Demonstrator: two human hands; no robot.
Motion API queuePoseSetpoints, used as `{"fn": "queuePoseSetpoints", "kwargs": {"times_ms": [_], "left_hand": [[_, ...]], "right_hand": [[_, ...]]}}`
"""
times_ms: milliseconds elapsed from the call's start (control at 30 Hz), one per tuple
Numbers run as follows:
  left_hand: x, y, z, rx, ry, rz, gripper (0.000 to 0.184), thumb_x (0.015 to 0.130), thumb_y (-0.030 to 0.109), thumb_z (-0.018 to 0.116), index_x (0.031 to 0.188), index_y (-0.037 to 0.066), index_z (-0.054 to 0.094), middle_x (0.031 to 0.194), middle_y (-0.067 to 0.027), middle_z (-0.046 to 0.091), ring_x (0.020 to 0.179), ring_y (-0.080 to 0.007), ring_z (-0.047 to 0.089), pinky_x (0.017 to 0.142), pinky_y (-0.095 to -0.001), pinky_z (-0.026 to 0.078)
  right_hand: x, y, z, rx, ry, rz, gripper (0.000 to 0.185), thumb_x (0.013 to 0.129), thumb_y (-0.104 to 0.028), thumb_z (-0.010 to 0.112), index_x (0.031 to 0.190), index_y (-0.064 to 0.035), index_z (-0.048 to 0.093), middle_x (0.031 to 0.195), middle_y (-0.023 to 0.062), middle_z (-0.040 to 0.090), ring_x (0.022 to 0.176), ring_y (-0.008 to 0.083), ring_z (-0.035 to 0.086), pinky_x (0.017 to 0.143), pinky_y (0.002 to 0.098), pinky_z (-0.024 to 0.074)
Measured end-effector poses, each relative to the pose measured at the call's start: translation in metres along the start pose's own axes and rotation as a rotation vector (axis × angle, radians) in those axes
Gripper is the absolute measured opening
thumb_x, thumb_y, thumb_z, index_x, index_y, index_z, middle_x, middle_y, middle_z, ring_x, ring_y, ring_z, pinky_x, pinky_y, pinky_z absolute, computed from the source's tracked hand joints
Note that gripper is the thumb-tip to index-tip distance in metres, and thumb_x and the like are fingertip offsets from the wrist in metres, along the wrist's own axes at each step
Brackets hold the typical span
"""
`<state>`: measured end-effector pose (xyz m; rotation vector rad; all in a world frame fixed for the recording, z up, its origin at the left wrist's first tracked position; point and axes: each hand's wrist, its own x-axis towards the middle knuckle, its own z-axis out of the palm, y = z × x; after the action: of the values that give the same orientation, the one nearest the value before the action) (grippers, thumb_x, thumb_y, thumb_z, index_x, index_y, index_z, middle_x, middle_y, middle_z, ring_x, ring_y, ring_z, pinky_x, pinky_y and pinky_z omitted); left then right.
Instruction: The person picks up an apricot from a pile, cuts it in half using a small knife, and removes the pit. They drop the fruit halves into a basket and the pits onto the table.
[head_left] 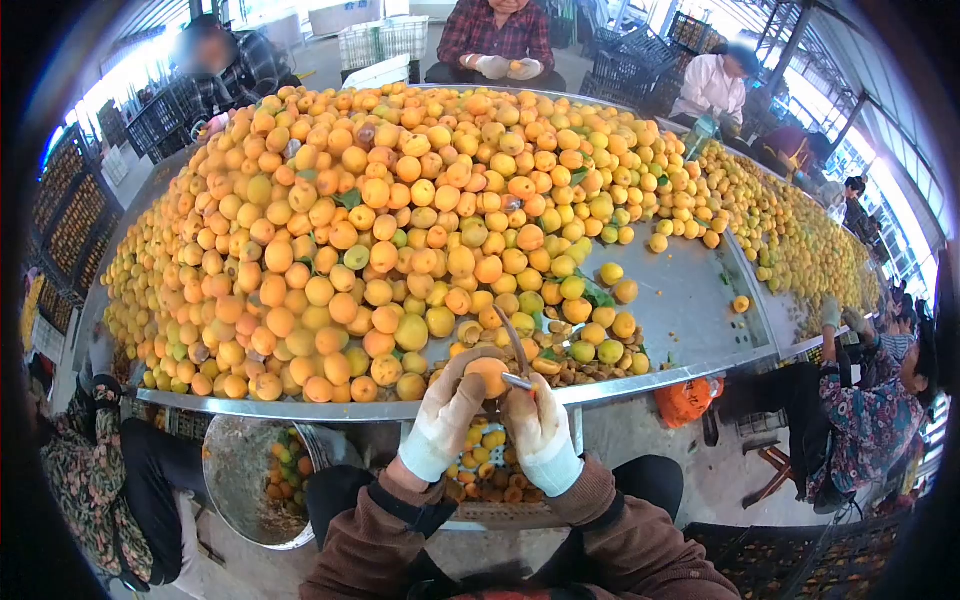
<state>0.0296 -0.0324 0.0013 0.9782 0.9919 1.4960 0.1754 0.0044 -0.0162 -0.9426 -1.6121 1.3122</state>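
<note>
Fingers first! The left hand [437,412] had its fingers clamped round one orange fruit [487,378], held up just above the worktop's near edge. Over on the right, the right hand [540,428] had its fingers shut tight on a slim tool [518,382], the metal end right up against that fruit. A curved brown strip [512,335] rose past the fingers; what it was, I couldn't tell.

Directly below, between the knees, sat a crate [500,514] with a layer of fruit in it, some pieces perhaps cut open, hard to call. Small brownish bits [572,374] lined the near edge.

And how far along? Nowhere near through, on this evidence! The heap [340,220] swamped the worktop [700,315] from left to far side, nearly all of it whole, against that modest layer in the crate. Only toward the right did bare metal show. The piece in hand looked unfinished too.

Wider out, near left, a bucket [228,450] held more fruit, some greenish; to the right, an orange bag [688,402] lay beneath. At the far side, a person [497,35] in a checked shirt sat with gloved hands together.
</note>
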Motion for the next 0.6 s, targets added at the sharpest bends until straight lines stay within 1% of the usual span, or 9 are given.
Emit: {"fn": "queuePoseSetpoints", "kwargs": {"times_ms": [67, 133, 267, 367, 433, 467, 500, 567, 600], "left_hand": [[0.002, 0.007, -0.004, 0.137, 0.003, 0.03, 0.051, 0.099, 0.04, 0.048, 0.132, 0.001, 0.046, 0.114, -0.0054, 0.057, 0.106, -0.014, 0.053, 0.092, -0.0266, 0.042], [0.004, 0.015, -0.006, 0.418, 0.011, 0.089, 0.044, 0.099, 0.036, 0.048, 0.127, 0.002, 0.049, 0.11, -0.007, 0.058, 0.1, -0.0149, 0.055, 0.087, -0.0268, 0.045], [0.009, 0.024, -0.009, 0.46, -0.036, 0.064, 0.04, 0.098, 0.032, 0.05, 0.124, 0.002, 0.051, 0.106, -0.0098, 0.059, 0.093, -0.0176, 0.058, 0.081, -0.0296, 0.048], [0.017, 0.013, -0.011, 0.539, 0.014, 0.175, 0.04, 0.096, 0.031, 0.053, 0.122, 0.001, 0.051, 0.103, -0.0118, 0.061, 0.089, -0.0198, 0.06, 0.079, -0.0327, 0.05], [0.022, 0.001, -0.012, 0.946, 0.25, 0.417, 0.039, 0.095, 0.03, 0.053, 0.121, 0.001, 0.052, 0.103, -0.0133, 0.061, 0.09, -0.0213, 0.061, 0.079, -0.0341, 0.05], [0.021, 0.001, -0.009, 0.858, 0.282, 0.316, 0.041, 0.097, 0.033, 0.051, 0.122, 0.0, 0.053, 0.109, -0.0123, 0.06, 0.096, -0.0199, 0.06, 0.083, -0.0333, 0.049], [0.024, 0.002, -0.011, 0.862, 0.277, 0.322, 0.041, 0.097, 0.033, 0.051, 0.122, 0.0, 0.053, 0.109, -0.0123, 0.06, 0.096, -0.0199, 0.06, 0.083, -0.0333, 0.049], [0.028, 0.005, -0.016, 0.058, 0.274, 0.07, 0.045, 0.099, 0.037, 0.049, 0.124, -0.001, 0.052, 0.115, -0.0103, 0.059, 0.103, -0.018, 0.057, 0.088, -0.0316, 0.047], [0.026, 0.008, -0.015, 0.059, 0.238, 0.049, 0.054, 0.099, 0.045, 0.046, 0.128, -0.001, 0.05, 0.117, -0.0082, 0.059, 0.108, -0.0161, 0.054, 0.091, -0.03, 0.045]], "right_hand": [[0.001, -0.001, 0.003, -0.012, 0.0, 0.046, 0.022, 0.097, -0.017, 0.049, 0.105, 0.0037, 0.048, 0.073, 0.0147, 0.058, 0.063, 0.0256, 0.058, 0.059, 0.0328, 0.0467], [0.003, -0.008, 0.007, -0.279, 0.064, -0.341, 0.024, 0.098, -0.018, 0.049, 0.107, 0.0038, 0.049, 0.072, 0.0158, 0.058, 0.063, 0.026, 0.059, 0.058, 0.0334, 0.0465], [0.005, 0.014, 0.011, -0.25, 0.016, -0.27, 0.023, 0.097, -0.018, 0.049, 0.106, 0.0027, 0.049, 0.071, 0.0174, 0.058, 0.065, 0.029, 0.061, 0.058, 0.0347, 0.0465], [0.019, 0.007, 0.005, -0.458, 0.08, -0.413, 0.022, 0.096, -0.018, 0.05, 0.106, 0.0017, 0.049, 0.07, 0.0188, 0.057, 0.067, 0.0343, 0.062, 0.058, 0.0383, 0.0478], [0.033, -0.003, -0.003, -0.689, -0.026, -0.349, 0.021, 0.095, -0.017, 0.052, 0.106, 0.0001, 0.049, 0.07, 0.0194, 0.057, 0.068, 0.0389, 0.061, 0.058, 0.0424, 0.049], [0.035, -0.002, -0.003, -0.683, -0.03, -0.324, 0.023, 0.093, -0.017, 0.055, 0.108, -0.0005, 0.049, 0.072, 0.0195, 0.058, 0.069, 0.0398, 0.061, 0.059, 0.044, 0.0498], [0.036, -0.002, -0.003, -0.68, -0.022, -0.328, 0.023, 0.093, -0.017, 0.055, 0.108, -0.0005, 0.049, 0.072, 0.0195, 0.058, 0.069, 0.0398, 0.061, 0.059, 0.044, 0.0498], [0.035, 0.001, -0.006, -0.852, 0.01, -0.58, 0.025, 0.092, -0.016, 0.056, 0.109, 0.0001, 0.048, 0.074, 0.0191, 0.058, 0.069, 0.0382, 0.061, 0.059, 0.0429, 0.0502], [0.035, 0.004, -0.006, -0.771, 0.0, -0.614, 0.025, 0.093, -0.016, 0.056, 0.11, 0.0014, 0.047, 0.075, 0.0185, 0.058, 0.068, 0.0358, 0.061, 0.058, 0.0404, 0.0501]]}}
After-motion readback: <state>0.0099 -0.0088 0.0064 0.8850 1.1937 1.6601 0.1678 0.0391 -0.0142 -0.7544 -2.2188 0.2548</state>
